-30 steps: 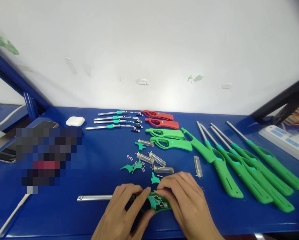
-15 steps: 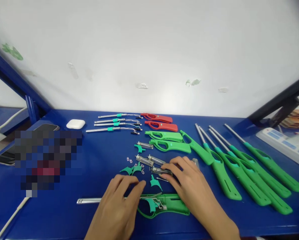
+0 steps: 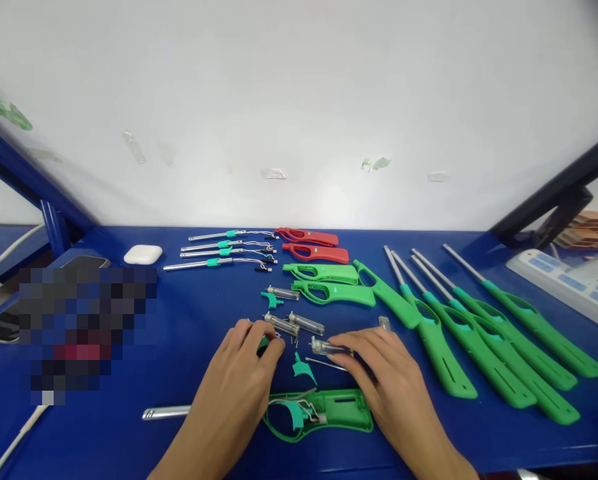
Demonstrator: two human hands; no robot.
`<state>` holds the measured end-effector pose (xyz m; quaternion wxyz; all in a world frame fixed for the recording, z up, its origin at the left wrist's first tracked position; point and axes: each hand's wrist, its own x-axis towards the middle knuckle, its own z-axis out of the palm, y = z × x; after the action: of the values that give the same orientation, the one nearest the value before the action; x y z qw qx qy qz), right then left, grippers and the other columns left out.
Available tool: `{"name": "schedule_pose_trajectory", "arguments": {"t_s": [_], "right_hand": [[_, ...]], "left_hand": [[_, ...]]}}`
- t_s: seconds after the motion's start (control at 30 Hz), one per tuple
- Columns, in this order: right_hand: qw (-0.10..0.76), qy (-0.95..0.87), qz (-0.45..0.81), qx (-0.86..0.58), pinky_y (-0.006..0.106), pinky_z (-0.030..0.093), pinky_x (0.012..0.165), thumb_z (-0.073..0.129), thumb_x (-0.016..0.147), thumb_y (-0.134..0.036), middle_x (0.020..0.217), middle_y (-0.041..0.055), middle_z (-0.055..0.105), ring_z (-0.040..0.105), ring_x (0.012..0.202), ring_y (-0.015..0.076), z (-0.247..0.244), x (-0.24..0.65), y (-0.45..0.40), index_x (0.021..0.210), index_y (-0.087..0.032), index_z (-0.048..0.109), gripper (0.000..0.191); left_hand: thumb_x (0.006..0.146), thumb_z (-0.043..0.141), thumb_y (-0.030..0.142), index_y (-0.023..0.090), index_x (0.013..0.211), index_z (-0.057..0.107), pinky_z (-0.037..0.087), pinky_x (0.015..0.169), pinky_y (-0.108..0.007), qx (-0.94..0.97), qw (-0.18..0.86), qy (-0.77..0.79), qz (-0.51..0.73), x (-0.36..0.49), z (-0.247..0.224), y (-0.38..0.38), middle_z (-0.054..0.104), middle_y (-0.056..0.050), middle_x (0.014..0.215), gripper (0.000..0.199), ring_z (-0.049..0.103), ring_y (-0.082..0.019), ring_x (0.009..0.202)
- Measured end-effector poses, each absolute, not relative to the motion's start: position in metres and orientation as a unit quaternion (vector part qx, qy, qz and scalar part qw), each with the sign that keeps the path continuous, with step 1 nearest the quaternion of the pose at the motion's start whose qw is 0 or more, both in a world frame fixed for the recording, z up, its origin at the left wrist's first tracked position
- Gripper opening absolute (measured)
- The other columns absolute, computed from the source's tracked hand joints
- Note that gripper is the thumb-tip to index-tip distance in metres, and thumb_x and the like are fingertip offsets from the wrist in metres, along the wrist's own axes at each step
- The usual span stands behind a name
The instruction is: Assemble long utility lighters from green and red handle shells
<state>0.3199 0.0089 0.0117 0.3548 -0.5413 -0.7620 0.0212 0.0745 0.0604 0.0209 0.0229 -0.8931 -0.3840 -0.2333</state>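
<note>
My right hand (image 3: 379, 367) pinches a clear cylindrical tank (image 3: 323, 347) by its right end. My left hand (image 3: 243, 367) is closed over the small parts left of the tanks; a bit of teal plastic shows by its fingers, and what they hold is hidden. Below the hands lies an open green lighter shell (image 3: 346, 408) with a teal trigger (image 3: 296, 413), wires and a metal tube (image 3: 166, 413). A loose teal trigger (image 3: 303, 369) and a thin metal rod (image 3: 326, 364) lie between the hands. Two clear tanks (image 3: 306, 324) rest just above.
Several assembled green lighters (image 3: 499, 360) lie at the right, beside a white power strip (image 3: 563, 283). Red shells (image 3: 316, 253), green shells (image 3: 349, 293) and metal tubes with wires (image 3: 199, 264) lie further back. A white case (image 3: 143, 254) is at the left.
My left hand has moved up and forward onto the small parts. My right hand has lifted the clear tank slightly and drawn it away from the other tanks. The view has shifted slightly.
</note>
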Motion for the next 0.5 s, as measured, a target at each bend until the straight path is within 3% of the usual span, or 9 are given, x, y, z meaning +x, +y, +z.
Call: {"name": "schedule_pose_trajectory", "arguments": {"t_s": [0.1,0.2,0.37,0.5], "right_hand": [[0.361,-0.762,0.024,-0.537,0.037,0.054,0.090,0.055,0.114,-0.029,0.107,0.0029,0.075,0.071,0.095,0.0207,0.011,0.318,0.006,0.137,-0.026,0.064,0.025],[0.361,-0.765,0.009,-0.532,0.035,0.057,0.086,0.050,0.116,-0.030,0.107,0.0051,0.072,0.072,0.096,0.0202,0.012,0.316,0.001,0.149,-0.026,0.059,0.035],[0.376,-0.768,0.026,-0.518,0.032,0.060,0.085,0.050,0.116,-0.030,0.108,0.0050,0.071,0.073,0.098,0.0191,0.016,0.312,-0.004,0.126,-0.027,0.069,0.022],[0.377,-0.779,0.068,-0.497,0.035,0.059,0.087,0.057,0.113,-0.025,0.107,0.0031,0.075,0.071,0.097,0.0193,0.018,0.311,-0.002,0.125,-0.026,0.067,0.015]], "left_hand": [[0.104,0.049,0.005,0.021,0.109,0.067,0.063,0.088,-0.051,-0.877,-0.012,-0.391,-0.280,0.079,0.028,0.054,0.074,-0.006,0.106,0.024,0.069,-0.029,0.096],[0.112,0.048,0.016,0.024,0.113,0.062,0.063,0.080,-0.033,-0.850,-0.071,-0.401,-0.335,0.083,0.033,0.047,0.076,-0.001,0.100,0.017,0.075,-0.020,0.087],[0.111,0.056,0.021,0.029,0.111,0.066,0.061,0.077,-0.020,-0.798,-0.159,-0.423,-0.399,0.087,0.031,0.035,0.078,0.005,0.099,0.013,0.077,-0.012,0.087],[0.107,0.066,0.020,0.031,0.115,0.070,0.062,0.070,-0.018,-0.761,-0.208,-0.452,-0.416,0.091,0.027,0.027,0.079,0.007,0.095,0.014,0.077,-0.011,0.077]]}}
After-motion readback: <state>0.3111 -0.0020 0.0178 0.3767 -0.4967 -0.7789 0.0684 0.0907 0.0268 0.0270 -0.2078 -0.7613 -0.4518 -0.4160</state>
